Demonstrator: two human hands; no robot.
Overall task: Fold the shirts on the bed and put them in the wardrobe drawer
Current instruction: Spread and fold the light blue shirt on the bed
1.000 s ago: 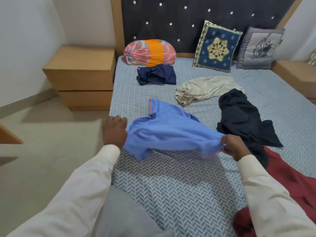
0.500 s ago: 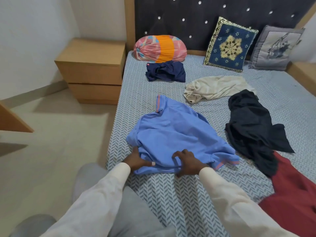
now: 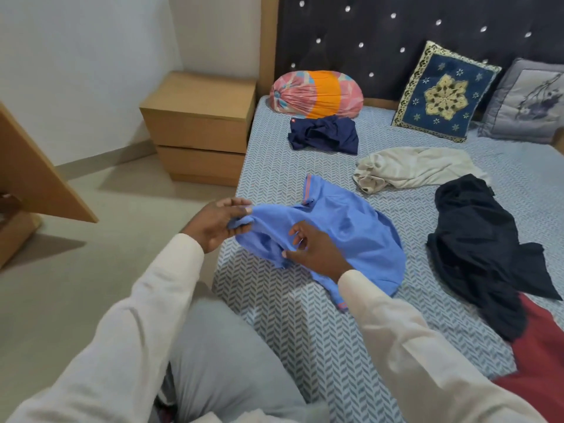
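Note:
A light blue polo shirt [image 3: 351,227] with an orange-trimmed collar lies near the left edge of the bed [image 3: 305,325]. My left hand [image 3: 218,222] pinches a bunched corner of it, lifted off the sheet at the bed's edge. My right hand [image 3: 314,250] grips the shirt's fabric a little to the right, fingers curled into it. More shirts lie crumpled on the bed: a navy one [image 3: 323,135], a beige one [image 3: 409,169], a black one [image 3: 479,239] and a red one [image 3: 546,355] at the right.
A wooden bedside cabinet [image 3: 198,126] stands left of the bed. A rolled pink and orange bundle [image 3: 316,94] and two cushions [image 3: 445,96] rest against the dark headboard. A wooden panel [image 3: 33,175] juts in at the far left. My grey-trousered knee [image 3: 225,358] is near the bed.
Both hands moved from pressing on the shirt's near edge to lifting its left side; the shirt is now bunched and raised at the left, with its hem folded over.

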